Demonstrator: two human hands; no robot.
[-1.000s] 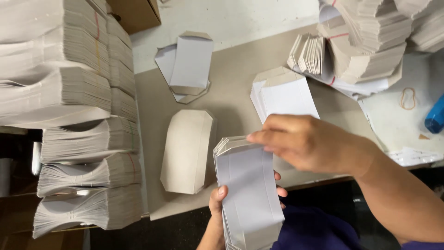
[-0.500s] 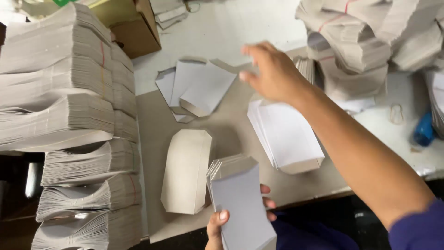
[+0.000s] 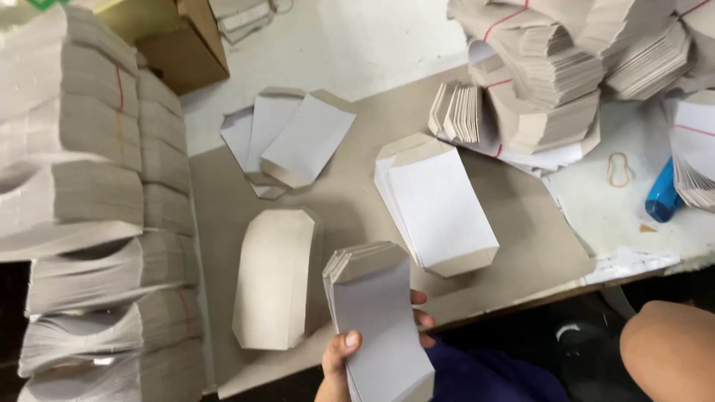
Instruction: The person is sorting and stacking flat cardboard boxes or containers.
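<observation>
Left hand (image 3: 344, 357) clamped round a fanned wad of pale paper envelopes (image 3: 376, 324), low over the near edge of the surface (image 3: 357, 193). Right hand out of frame, only a bare forearm (image 3: 670, 350) bottom right, so can't tell its grip. Flat brown card sheet underneath, white envelope pile (image 3: 439, 205) mid-surface, banded bundles (image 3: 74, 179) stacked left, blue cylinder (image 3: 661, 197) far right.

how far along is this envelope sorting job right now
Done, apparently: a neat stack of envelopes lies mid-board, and banded bundles are piled at the left. In hand: the left hand holds a fanned wad of envelopes; the right hand isn't in view. Left: that wad, a few loose envelopes farther back, and more piles at the right.
</observation>
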